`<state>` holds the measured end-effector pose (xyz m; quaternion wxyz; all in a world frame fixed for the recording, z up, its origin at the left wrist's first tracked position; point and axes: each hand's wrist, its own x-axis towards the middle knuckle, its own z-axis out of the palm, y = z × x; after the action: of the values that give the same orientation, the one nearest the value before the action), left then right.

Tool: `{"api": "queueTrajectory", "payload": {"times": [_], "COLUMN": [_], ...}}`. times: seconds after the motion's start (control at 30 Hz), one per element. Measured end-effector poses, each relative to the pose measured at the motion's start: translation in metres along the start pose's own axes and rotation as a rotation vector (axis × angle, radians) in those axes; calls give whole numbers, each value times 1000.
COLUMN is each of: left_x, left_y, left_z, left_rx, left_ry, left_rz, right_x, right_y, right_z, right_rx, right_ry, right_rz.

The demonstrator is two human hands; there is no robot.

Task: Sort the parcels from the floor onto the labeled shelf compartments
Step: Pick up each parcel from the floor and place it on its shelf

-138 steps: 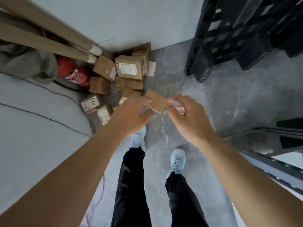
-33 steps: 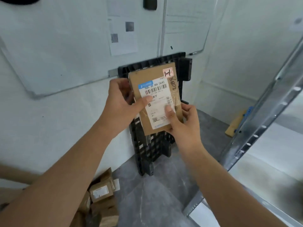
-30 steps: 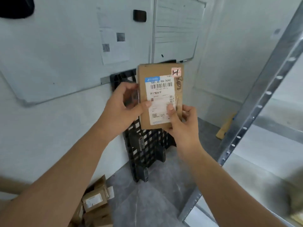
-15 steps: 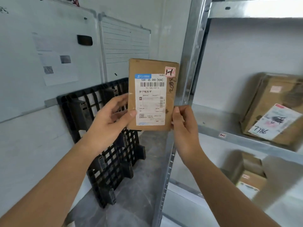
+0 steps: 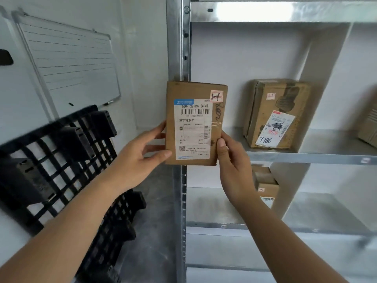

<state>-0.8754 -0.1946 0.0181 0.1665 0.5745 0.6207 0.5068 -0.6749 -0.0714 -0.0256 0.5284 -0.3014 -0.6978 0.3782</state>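
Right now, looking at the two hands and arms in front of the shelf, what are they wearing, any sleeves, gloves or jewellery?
Both arms are bare from wrist to the frame edge: no sleeves show. The left hand and right hand wear no gloves, and no rings, watch or bracelet show on the fingers or wrists. The nails look short and unpainted. Nothing is marked or taped on either arm.

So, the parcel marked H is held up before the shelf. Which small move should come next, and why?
Probably carry the parcel rightward past the upright post. Both hands, left and right, hold it in front of the post, outside the shelf.
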Motion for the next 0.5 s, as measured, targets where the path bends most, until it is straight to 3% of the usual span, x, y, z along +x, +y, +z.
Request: {"api": "queueTrajectory", "payload": {"times": [0.23, 0.5], "left_x": [33, 59], "left_y": [1, -7], "left_z": [43, 101], "left_rx": [-11, -94], "left_ry": [-89, -41], "left_rz": [25, -43], "right_x": [9, 36], "right_y": [15, 49], "right_z": [-37, -78], "right_rx": [-151, -180], "right_ry": [31, -35], "right_rz": [67, 105]}}
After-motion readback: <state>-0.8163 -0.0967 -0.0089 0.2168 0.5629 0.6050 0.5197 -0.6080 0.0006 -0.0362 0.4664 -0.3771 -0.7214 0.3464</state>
